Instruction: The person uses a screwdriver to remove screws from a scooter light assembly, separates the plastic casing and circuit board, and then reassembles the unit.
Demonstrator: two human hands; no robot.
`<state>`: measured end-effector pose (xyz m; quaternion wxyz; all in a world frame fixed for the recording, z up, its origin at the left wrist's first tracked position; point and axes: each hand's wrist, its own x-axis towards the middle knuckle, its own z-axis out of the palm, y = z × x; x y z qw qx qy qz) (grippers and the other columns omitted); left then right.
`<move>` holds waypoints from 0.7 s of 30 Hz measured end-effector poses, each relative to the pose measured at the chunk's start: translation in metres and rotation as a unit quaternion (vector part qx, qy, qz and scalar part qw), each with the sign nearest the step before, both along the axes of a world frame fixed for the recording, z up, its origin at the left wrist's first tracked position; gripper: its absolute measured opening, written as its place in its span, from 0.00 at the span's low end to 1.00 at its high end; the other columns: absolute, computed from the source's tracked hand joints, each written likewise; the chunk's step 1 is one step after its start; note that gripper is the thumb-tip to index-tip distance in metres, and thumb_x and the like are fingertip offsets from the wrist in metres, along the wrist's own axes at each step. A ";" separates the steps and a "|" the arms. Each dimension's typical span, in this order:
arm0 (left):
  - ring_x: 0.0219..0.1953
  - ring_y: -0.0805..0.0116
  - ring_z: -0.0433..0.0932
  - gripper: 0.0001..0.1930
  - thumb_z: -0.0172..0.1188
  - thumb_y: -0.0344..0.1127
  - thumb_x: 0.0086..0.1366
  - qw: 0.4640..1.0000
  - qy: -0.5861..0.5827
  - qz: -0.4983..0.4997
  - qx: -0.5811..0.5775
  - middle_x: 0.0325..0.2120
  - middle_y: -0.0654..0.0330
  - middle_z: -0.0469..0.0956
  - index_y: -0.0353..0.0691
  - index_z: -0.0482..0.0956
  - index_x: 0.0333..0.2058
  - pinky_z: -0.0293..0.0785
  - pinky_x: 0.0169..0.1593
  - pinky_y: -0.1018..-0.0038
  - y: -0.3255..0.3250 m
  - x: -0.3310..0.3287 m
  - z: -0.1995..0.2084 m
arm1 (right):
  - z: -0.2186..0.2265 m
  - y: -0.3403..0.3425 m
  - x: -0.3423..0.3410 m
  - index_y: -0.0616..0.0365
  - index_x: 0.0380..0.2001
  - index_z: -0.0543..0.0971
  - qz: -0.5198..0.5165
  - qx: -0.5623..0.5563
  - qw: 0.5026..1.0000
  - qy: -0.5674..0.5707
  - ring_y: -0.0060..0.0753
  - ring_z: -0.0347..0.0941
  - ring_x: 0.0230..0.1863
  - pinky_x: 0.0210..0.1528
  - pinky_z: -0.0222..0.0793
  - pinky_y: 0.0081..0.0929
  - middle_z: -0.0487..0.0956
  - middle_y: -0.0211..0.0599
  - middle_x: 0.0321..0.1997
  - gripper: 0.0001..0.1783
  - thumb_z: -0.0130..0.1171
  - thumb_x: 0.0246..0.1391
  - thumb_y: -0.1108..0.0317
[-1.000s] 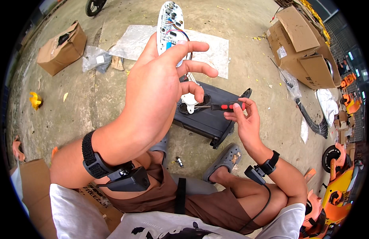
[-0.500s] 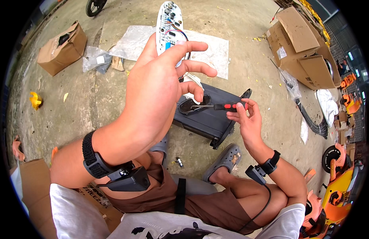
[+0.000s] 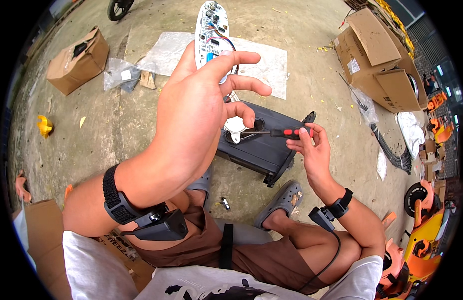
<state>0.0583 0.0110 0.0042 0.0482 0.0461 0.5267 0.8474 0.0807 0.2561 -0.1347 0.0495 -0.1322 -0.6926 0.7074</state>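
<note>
Raised in front of me, my left hand (image 3: 191, 100) grips a long white circuit board (image 3: 213, 30) with coloured wires, its other fingers curled loosely forward. Its grip point is partly hidden behind the palm. A white round part with a small tab (image 3: 235, 131) hangs below those fingers, over the black plastic case (image 3: 271, 137). My right hand (image 3: 314, 147) holds a black-and-red screwdriver (image 3: 289, 132) level by its handle, with the shaft pointing left. The screwdriver's tip is beside the white part; whether they touch I cannot tell. An oval opening shows in the case behind them.
A clear plastic sheet (image 3: 264, 65) lies on the concrete beyond the case. Cardboard boxes stand at far left (image 3: 79, 60) and far right (image 3: 371, 55). A bundle of black cables (image 3: 391, 150) and orange-yellow machine parts (image 3: 421, 235) are at right. A small metal piece (image 3: 225, 203) lies near my feet.
The white round part has come lower and further into view beneath my left fingers. The screwdriver has shifted slightly right with my right hand. The circuit board has barely moved.
</note>
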 end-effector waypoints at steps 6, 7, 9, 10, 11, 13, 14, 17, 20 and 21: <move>0.40 0.63 0.77 0.16 0.41 0.36 0.73 1.000 0.005 -0.001 -0.001 0.49 0.50 0.73 0.35 0.61 0.54 0.70 0.29 0.74 -0.001 0.000 -0.001 | 0.000 0.001 0.000 0.65 0.50 0.64 -0.001 0.005 1.000 -0.002 0.37 0.80 0.35 0.35 0.80 0.28 0.69 0.40 0.42 0.17 0.53 0.63 0.69; 0.40 0.63 0.77 0.16 0.41 0.36 0.73 1.000 0.006 0.000 -0.001 0.49 0.50 0.73 0.35 0.61 0.54 0.70 0.29 0.74 -0.001 0.000 -0.001 | 0.000 0.001 -0.001 0.65 0.50 0.64 0.002 0.007 1.000 -0.004 0.37 0.80 0.35 0.35 0.80 0.28 0.69 0.40 0.42 0.17 0.53 0.63 0.69; 0.40 0.64 0.77 0.16 0.41 0.36 0.73 1.000 0.005 -0.001 -0.001 0.49 0.50 0.73 0.35 0.61 0.54 0.70 0.29 0.74 -0.001 0.000 0.000 | 0.000 0.000 0.000 0.65 0.50 0.64 -0.007 0.002 1.000 0.002 0.37 0.80 0.35 0.35 0.80 0.28 0.70 0.41 0.42 0.17 0.53 0.63 0.69; 0.40 0.64 0.77 0.16 0.41 0.36 0.73 1.000 0.005 -0.001 -0.001 0.49 0.50 0.73 0.35 0.61 0.54 0.70 0.29 0.74 -0.001 0.000 0.000 | 0.000 0.000 0.000 0.65 0.50 0.64 -0.012 0.000 1.000 0.006 0.37 0.80 0.35 0.35 0.80 0.28 0.70 0.41 0.42 0.17 0.53 0.63 0.69; 0.40 0.64 0.77 0.16 0.41 0.36 0.73 1.000 0.005 0.000 -0.002 0.49 0.50 0.73 0.35 0.61 0.54 0.70 0.29 0.74 -0.001 0.001 0.000 | 0.000 0.001 0.000 0.64 0.50 0.64 -0.010 0.006 1.000 0.003 0.37 0.80 0.35 0.35 0.80 0.28 0.70 0.41 0.42 0.17 0.53 0.63 0.69; 0.40 0.64 0.77 0.16 0.40 0.36 0.73 1.000 0.006 0.002 -0.006 0.49 0.50 0.73 0.35 0.61 0.54 0.70 0.29 0.74 -0.001 0.001 0.000 | -0.001 0.002 -0.001 0.64 0.50 0.64 -0.006 0.017 1.000 -0.002 0.37 0.80 0.35 0.35 0.80 0.28 0.70 0.41 0.42 0.17 0.53 0.63 0.69; 0.40 0.64 0.77 0.16 0.40 0.36 0.73 1.000 0.006 0.000 -0.005 0.49 0.50 0.73 0.35 0.61 0.54 0.70 0.29 0.74 -0.001 0.001 0.000 | -0.002 0.002 0.000 0.64 0.50 0.64 -0.007 0.012 1.000 -0.004 0.37 0.80 0.35 0.36 0.80 0.28 0.70 0.41 0.43 0.17 0.53 0.63 0.68; 0.40 0.64 0.77 0.15 0.40 0.36 0.73 1.000 0.006 -0.002 -0.003 0.49 0.50 0.73 0.36 0.61 0.54 0.70 0.29 0.74 -0.001 0.000 0.000 | -0.003 0.002 0.000 0.64 0.50 0.64 -0.013 0.003 1.000 -0.012 0.36 0.80 0.35 0.36 0.80 0.28 0.70 0.41 0.43 0.17 0.53 0.63 0.67; 0.40 0.64 0.77 0.15 0.40 0.36 0.73 1.000 0.007 0.000 -0.004 0.49 0.50 0.73 0.36 0.61 0.54 0.70 0.29 0.74 -0.002 0.000 0.000 | 0.001 0.003 -0.002 0.64 0.50 0.64 -0.019 0.005 1.000 -0.018 0.37 0.80 0.35 0.37 0.80 0.29 0.71 0.42 0.43 0.17 0.53 0.63 0.66; 0.40 0.64 0.77 0.15 0.40 0.36 0.73 1.000 0.007 0.000 -0.003 0.49 0.50 0.73 0.36 0.61 0.54 0.70 0.29 0.74 -0.002 0.000 -0.001 | 0.002 0.004 -0.002 0.64 0.50 0.64 -0.021 0.003 1.000 -0.018 0.37 0.80 0.35 0.37 0.80 0.29 0.71 0.42 0.43 0.17 0.53 0.63 0.66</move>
